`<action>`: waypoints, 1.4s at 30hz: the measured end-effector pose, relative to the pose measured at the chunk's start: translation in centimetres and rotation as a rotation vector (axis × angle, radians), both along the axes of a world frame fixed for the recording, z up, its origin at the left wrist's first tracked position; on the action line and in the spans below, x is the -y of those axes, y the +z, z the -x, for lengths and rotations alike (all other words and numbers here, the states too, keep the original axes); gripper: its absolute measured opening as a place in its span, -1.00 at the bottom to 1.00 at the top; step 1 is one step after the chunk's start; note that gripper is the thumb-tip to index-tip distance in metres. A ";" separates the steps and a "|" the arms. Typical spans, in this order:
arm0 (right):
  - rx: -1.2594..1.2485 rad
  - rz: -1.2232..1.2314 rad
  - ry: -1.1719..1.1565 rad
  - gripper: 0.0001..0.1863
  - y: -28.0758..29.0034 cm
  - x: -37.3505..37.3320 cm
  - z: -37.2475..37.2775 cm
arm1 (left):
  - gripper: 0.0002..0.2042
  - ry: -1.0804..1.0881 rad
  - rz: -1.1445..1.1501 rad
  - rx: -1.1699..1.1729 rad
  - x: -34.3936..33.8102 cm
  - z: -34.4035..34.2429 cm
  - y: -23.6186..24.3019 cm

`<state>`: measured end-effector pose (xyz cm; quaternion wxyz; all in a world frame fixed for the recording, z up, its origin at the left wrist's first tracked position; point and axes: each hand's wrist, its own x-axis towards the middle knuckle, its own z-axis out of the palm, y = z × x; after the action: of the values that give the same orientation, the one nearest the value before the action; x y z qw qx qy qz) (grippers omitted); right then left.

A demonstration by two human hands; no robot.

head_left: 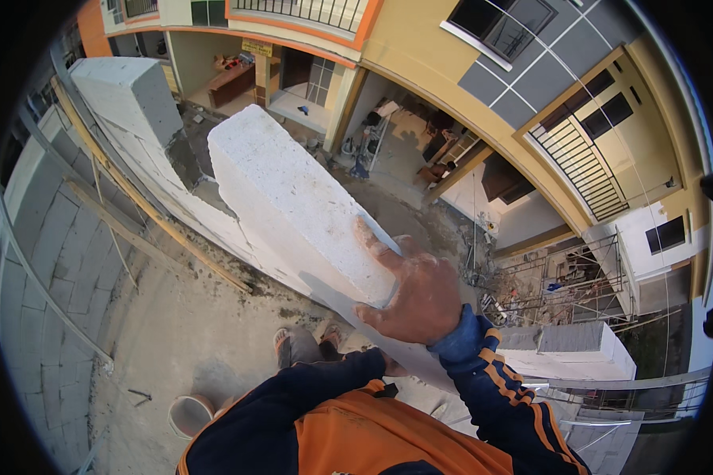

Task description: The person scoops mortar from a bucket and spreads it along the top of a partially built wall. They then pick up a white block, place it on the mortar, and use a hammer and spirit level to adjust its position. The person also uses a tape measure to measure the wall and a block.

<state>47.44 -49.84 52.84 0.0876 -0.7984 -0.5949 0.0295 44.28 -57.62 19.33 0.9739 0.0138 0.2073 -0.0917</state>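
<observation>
A long white lightweight concrete block (293, 190) lies along the top of a pale block wall (222, 229) in front of me. My right hand (424, 289) is closed over the block's near end, its fingers spread across the top and sides. My left hand (394, 366) shows only in part past its dark sleeve, low beside the wall, with its fingers hidden. Beyond the block's far end is a gap with grey mortar (185, 162) on its side. A further white block (127, 91) stands past that gap.
A bamboo pole (139, 194) leans along the wall at left, near a curved metal tube (47, 289). On the concrete floor stands a bucket (190, 416). More blocks (566, 348) are at right. Across the drop, scaffolding (570, 277) stands by a yellow building (420, 47).
</observation>
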 end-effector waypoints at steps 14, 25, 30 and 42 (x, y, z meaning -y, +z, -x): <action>-0.028 0.177 0.139 0.10 -5.1 -12.7 -4.9 | -0.30 0.788 -0.577 -0.555 -23.0 6.9 7.4; -0.047 0.144 0.308 0.06 -10.6 -19.9 -4.0 | -0.11 0.499 -0.372 -0.752 -21.4 3.5 7.4; 0.005 0.199 0.317 0.11 -11.6 -21.6 -3.0 | -0.14 0.386 -0.402 -0.920 -20.6 2.0 7.4; 0.024 0.228 0.282 0.08 -12.1 -22.7 -1.7 | -0.21 0.367 -0.347 -1.027 -20.5 0.5 7.1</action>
<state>49.14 -27.14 40.71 -0.0157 -0.7123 -0.6947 0.0991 43.83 -37.14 26.43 0.7317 0.0907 0.6649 0.1193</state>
